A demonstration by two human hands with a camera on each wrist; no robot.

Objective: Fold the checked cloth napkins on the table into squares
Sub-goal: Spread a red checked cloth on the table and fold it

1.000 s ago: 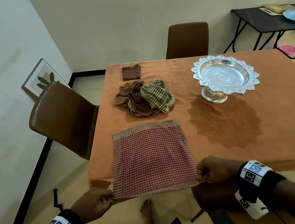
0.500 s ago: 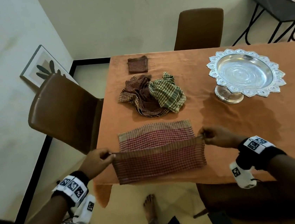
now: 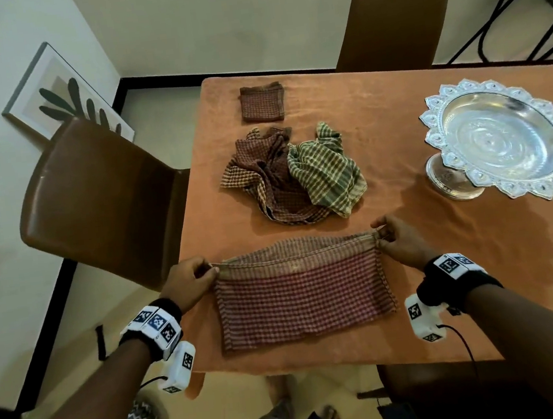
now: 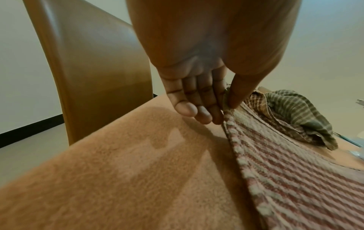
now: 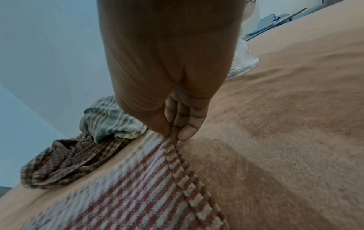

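Note:
A red checked napkin [image 3: 302, 292] lies folded in half near the table's front edge. My left hand [image 3: 190, 281] pinches its far left corner between thumb and fingers [image 4: 226, 107]. My right hand [image 3: 397, 240] pinches the far right corner [image 5: 172, 137]. The folded-over edge sits along the napkin's far edge, slightly raised between my hands. Behind it lies a crumpled heap: a brown checked napkin [image 3: 261, 176] and a green checked napkin [image 3: 325, 169]. Farther back rests a small folded square napkin [image 3: 262, 102].
An orange cloth covers the table [image 3: 412, 262]. A silver pedestal bowl [image 3: 501, 142] stands at the right. Brown chairs stand at the left [image 3: 94, 195] and at the far side [image 3: 395, 20]. A framed picture [image 3: 62, 96] leans on the left wall.
Both hands carried the napkin's near edge from the table's front edge up and over to its far edge, folding it in half.

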